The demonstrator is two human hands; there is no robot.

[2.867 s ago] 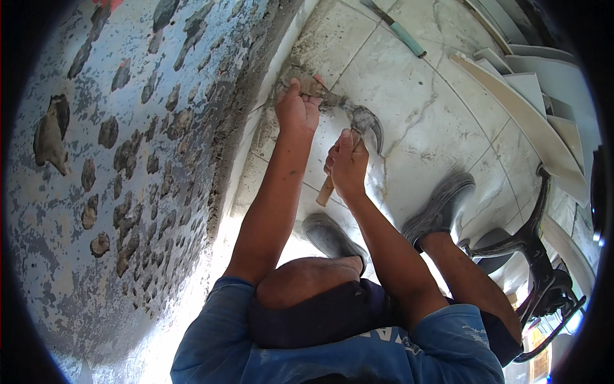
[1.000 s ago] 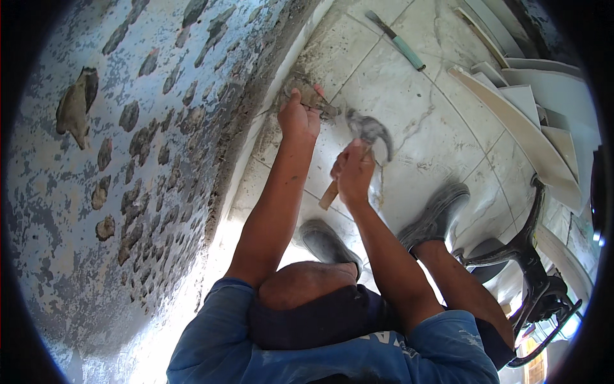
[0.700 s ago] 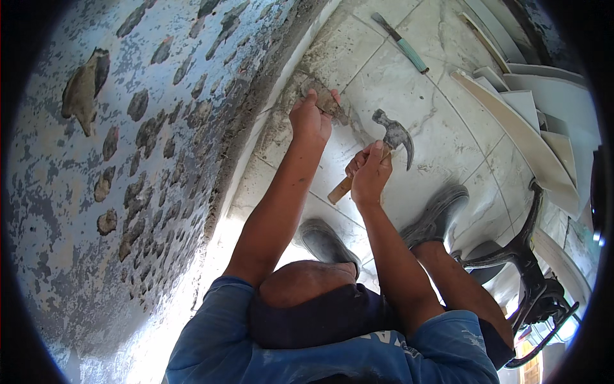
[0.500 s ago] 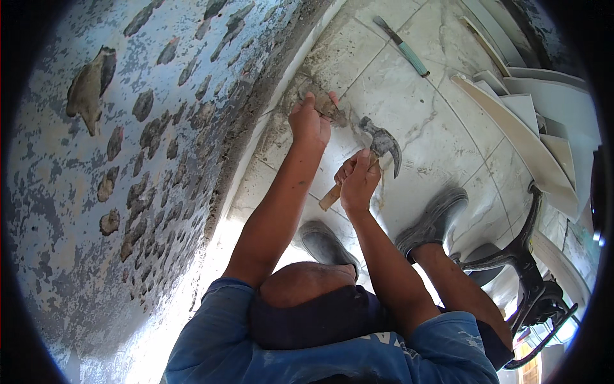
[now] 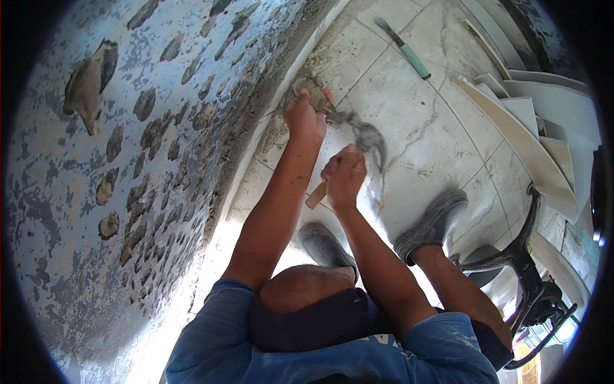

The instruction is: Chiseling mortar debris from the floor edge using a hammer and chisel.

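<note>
Low by the foot of the wall, my left hand (image 5: 305, 115) is closed round a short, dusty chisel (image 5: 334, 117); its far end is hidden by my fingers. My right hand (image 5: 345, 176) grips a claw hammer (image 5: 368, 142) by its wooden handle, whose butt sticks out below the fist. The hammer's head is smeared by motion and lies close to the chisel's right end; I cannot tell whether they touch. Both hands are over the pale tiled floor (image 5: 409, 166), left of my right boot.
The blue-grey wall (image 5: 57, 185) on the left is pitted with chipped patches. A green-handled flat tool (image 5: 403, 48) lies on the tiles ahead. Broken pale panels (image 5: 524, 128) are stacked at the right, near a black metal stand (image 5: 521, 262). My boots (image 5: 435, 221) stand close below the hands.
My right hand has swung the hammer left and slightly up, bringing its head near the chisel. My left hand has shifted slightly left, still holding the chisel.
</note>
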